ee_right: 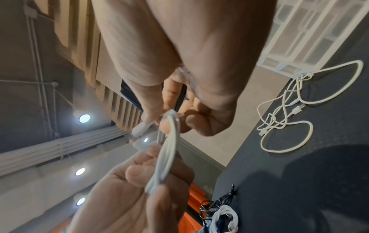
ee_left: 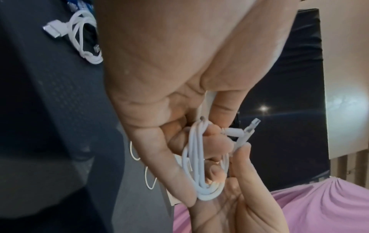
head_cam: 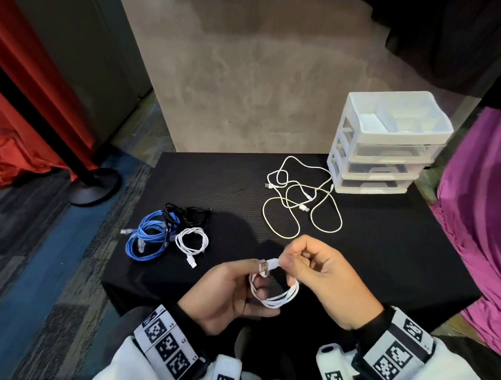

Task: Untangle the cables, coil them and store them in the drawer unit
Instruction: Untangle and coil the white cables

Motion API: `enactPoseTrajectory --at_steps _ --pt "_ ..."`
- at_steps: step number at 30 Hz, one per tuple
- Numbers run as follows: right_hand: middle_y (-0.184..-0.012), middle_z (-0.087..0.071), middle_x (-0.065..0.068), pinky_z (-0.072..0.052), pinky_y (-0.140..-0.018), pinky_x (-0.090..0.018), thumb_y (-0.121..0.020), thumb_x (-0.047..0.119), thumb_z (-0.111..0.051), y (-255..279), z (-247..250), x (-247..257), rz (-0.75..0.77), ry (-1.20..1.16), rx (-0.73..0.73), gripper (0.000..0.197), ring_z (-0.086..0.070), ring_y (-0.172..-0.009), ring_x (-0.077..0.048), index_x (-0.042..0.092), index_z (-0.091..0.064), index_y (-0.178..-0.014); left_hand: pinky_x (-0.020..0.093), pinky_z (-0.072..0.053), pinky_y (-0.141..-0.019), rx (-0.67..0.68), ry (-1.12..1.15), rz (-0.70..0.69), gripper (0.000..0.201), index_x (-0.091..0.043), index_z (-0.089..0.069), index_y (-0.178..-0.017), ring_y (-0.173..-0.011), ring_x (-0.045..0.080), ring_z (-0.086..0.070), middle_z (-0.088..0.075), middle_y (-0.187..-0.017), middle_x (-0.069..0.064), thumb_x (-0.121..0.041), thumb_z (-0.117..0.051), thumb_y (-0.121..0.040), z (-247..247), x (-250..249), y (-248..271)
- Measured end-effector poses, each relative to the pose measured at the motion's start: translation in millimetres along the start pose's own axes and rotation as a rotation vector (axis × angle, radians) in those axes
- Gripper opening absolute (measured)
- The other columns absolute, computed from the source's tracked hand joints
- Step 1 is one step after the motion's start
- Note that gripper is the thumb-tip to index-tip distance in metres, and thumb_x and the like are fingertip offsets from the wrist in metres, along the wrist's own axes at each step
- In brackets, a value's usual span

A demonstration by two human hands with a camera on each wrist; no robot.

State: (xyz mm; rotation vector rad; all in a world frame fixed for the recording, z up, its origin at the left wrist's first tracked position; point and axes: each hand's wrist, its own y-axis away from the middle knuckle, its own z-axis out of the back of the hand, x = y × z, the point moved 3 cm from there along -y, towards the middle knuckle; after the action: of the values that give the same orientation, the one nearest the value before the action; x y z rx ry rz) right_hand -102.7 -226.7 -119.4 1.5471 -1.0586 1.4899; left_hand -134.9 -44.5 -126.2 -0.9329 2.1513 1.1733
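Black-draped desk [head_cam: 369, 251] against a grey wall, red curtain to the left, purple cloth to the right. At the back right, white drawer unit [head_cam: 387, 143], three drawers closed. Just in front of it, loose tangle [head_cam: 303, 203] of white cables, not yet sorted. At the front left, finished coils: blue [head_cam: 149, 237], black [head_cam: 186, 211] and white [head_cam: 191, 240], lying close together. Near the desk's front edge, held in the air, a small white coil [head_cam: 274, 293]. Left hand [head_cam: 228, 294] curled around one side of the loops, steadying them. Right hand [head_cam: 328, 280] hooked through the other side, thumb and forefinger pinching the USB plug [head_cam: 269, 265] at the top. Likely step: securing the free end. Best done by keeping the loops pinned flat and even with the left, passing the plug once or twice through the ring, pulling snug without kinking near the plug, then setting down beside the other coils or into a drawer.
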Motion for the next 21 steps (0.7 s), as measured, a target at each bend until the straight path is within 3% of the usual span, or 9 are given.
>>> enactPoseTrajectory --at_steps 5,9,12,13,15,18,21 --pt "-0.077 -0.053 -0.016 -0.038 -0.073 -0.036 -0.091 0.004 -0.071 -1.7 7.4 3.1 -0.047 -0.148 0.171 0.014 -0.044 -0.072 -0.026 0.004 -0.059 -0.083 0.051 -0.055 -0.091 0.071 0.076 0.065 0.021 -0.014 -0.06 -0.078 -0.059 0.009 -0.046 -0.042 -0.073 -0.001 -0.023 -0.055 -0.096 -3.3 -3.7 -1.8" --pt "-0.073 -0.043 -0.021 -0.038 -0.072 -0.036 -0.093 0.004 -0.074 -4.1 14.3 5.1 -0.049 0.021 0.147 0.016 -0.037 -0.07 -0.027 0.005 -0.061 -0.085 0.056 -0.056 -0.092 0.021 0.043 0.013 0.017 -0.01 -0.065 -0.088 -0.067 0.013 -0.058 -0.05 -0.077 0.003 -0.021 -0.058 -0.098 -3.8 -5.7 -1.4" --pt "-0.071 -0.053 0.0 -0.044 -0.071 -0.028 -0.091 0.004 -0.077 -9.0 16.4 2.3 -0.043 0.135 0.088 0.012 -0.048 -0.066 -0.015 0.01 -0.066 -0.094 0.046 -0.061 -0.083 -0.055 -0.038 -0.071 0.02 -0.007 -0.072 -0.107 -0.092 0.019 -0.071 -0.067 -0.099 0.011 -0.021 -0.061 -0.099 -3.0 -3.4 -2.1" --pt "-0.074 -0.057 0.001 -0.047 -0.073 -0.027 -0.09 0.004 -0.077 -10.6 16.4 -0.4 -0.048 0.14 0.075 0.017 -0.054 -0.066 -0.013 0.013 -0.068 -0.101 0.042 -0.062 -0.081 -0.083 -0.086 -0.102 0.021 -0.008 -0.074 -0.11 -0.097 0.021 -0.072 -0.071 -0.107 0.013 -0.021 -0.062 -0.099 -2.1 -1.5 -3.1" --pt "-0.079 -0.063 -0.008 -0.052 -0.075 -0.03 -0.089 0.006 -0.08 -13.5 16.2 -6.0 -0.075 0.151 0.048 0.021 -0.062 -0.068 -0.015 0.016 -0.069 -0.104 0.04 -0.064 -0.081 -0.15 -0.174 -0.161 0.022 -0.01 -0.074 -0.116 -0.1 0.024 -0.074 -0.074 -0.113 0.016 -0.019 -0.062 -0.1 -1.9 0.8 -5.1" --pt "-0.082 -0.068 -0.02 -0.054 -0.076 -0.033 -0.088 0.01 -0.081 -15.8 14.8 -7.2 -0.098 0.16 0.036 0.013 -0.066 -0.07 -0.019 0.012 -0.072 -0.096 0.038 -0.064 -0.078 -0.204 -0.234 -0.218 0.02 -0.013 -0.075 -0.115 -0.096 0.024 -0.074 -0.074 -0.113 0.018 -0.019 -0.062 -0.101 -1.9 1.9 -6.5" --pt "-0.086 -0.07 -0.021 -0.054 -0.08 -0.035 -0.089 0.009 -0.08 -15.5 15.7 -6.2 -0.106 0.12 0.045 0.012 -0.066 -0.074 -0.021 0.012 -0.073 -0.099 0.042 -0.064 -0.075 -0.229 -0.241 -0.235 0.018 -0.014 -0.074 -0.114 -0.091 0.021 -0.074 -0.075 -0.105 0.012 -0.02 -0.063 -0.101 -2.2 1.9 -6.4"
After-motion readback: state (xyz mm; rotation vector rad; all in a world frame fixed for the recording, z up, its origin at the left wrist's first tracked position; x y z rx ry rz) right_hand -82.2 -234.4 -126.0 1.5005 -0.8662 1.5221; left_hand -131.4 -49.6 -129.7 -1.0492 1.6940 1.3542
